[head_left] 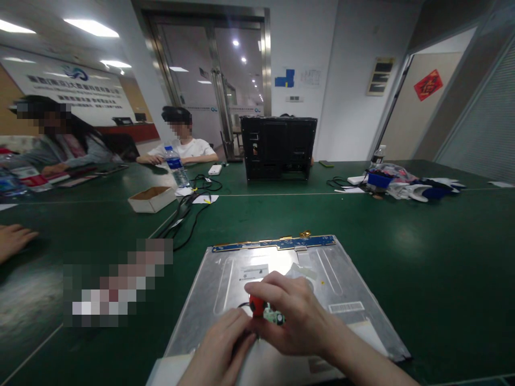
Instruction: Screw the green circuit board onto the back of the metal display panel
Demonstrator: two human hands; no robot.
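One green desk (402, 257), with one metal panel (225, 279) lying flat on it. Black case (277, 147) stands well beyond the metal panel. Blue strip (273, 244) runs along its far edge. Both hands over its near middle.

Right hand (298, 321): fingers curled shut around small board (276, 317) with red part (256, 305).

Left hand (221, 346): fingers narrow, touching small board; grip cannot be told.

Judged: small board in hand, not fixed to the metal panel.

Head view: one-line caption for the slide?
Right hand grips a small circuit board, left hand touching it, above a metal panel on a green table.
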